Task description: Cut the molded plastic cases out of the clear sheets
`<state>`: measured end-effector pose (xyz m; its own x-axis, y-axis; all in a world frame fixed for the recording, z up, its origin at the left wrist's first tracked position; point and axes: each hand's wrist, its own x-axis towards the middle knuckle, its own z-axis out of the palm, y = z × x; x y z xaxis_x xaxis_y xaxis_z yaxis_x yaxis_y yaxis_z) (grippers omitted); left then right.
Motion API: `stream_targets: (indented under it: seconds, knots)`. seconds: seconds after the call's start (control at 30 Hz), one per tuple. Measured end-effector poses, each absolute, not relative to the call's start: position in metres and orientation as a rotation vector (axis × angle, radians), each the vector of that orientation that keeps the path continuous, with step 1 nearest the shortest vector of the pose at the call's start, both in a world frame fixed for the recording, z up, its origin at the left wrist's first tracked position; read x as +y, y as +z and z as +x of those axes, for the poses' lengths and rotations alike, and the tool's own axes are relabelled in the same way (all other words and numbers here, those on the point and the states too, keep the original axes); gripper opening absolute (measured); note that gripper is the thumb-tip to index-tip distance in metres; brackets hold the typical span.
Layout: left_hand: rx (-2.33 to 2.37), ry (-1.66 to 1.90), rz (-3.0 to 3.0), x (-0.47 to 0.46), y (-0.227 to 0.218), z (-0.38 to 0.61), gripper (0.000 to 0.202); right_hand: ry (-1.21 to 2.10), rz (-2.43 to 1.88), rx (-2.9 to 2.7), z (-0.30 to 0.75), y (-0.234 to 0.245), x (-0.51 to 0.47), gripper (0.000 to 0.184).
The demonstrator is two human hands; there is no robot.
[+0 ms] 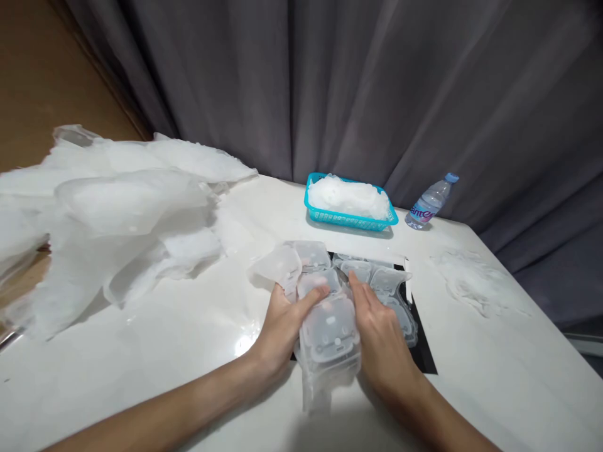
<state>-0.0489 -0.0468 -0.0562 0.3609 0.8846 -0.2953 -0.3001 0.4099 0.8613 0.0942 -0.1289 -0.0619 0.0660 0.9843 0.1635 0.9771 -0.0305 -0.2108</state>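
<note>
A clear plastic bag of translucent plastic cases (330,329) lies in front of me, its loose end toward me. My left hand (285,320) grips its left side, thumb across the top and the other fingers hidden beneath. Against the right side presses my right hand (379,323), fingers together and bent, their tips between this bag and more cases. Those translucent cases (389,279), also wrapped in plastic, lie to the right on a flat black sheet (424,361).
Crumpled white plastic bags (127,207) are heaped at the left. At the back stand a turquoise basket (351,220) filled with white plastic and a water bottle (431,201). Thin clear film (471,279) lies at the right on the white table (188,351). A grey curtain (339,88) hangs behind.
</note>
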Motion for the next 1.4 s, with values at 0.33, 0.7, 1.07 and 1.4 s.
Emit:
stream_targets:
  seconds: [0.33,0.7,1.07,1.4]
  knots:
    - [0.979,0.879,0.880,-0.043,-0.059,-0.052,0.064,0.101,-2.246,-2.024,0.080,-0.055,-0.118,0.084]
    - [0.958,0.869,0.932,-0.042,-0.059,-0.051,0.049,-0.044,-2.283,-2.087,0.083,-0.050,-0.122,0.090]
    - [0.972,0.918,0.971,-0.042,-0.055,-0.049,0.056,-0.216,-2.200,-2.025,0.085,-0.063,-0.127,0.066]
    - [1.009,0.911,1.138,-0.047,-0.060,-0.050,0.028,-0.281,-2.210,-2.044,0.086,-0.062,-0.128,0.058]
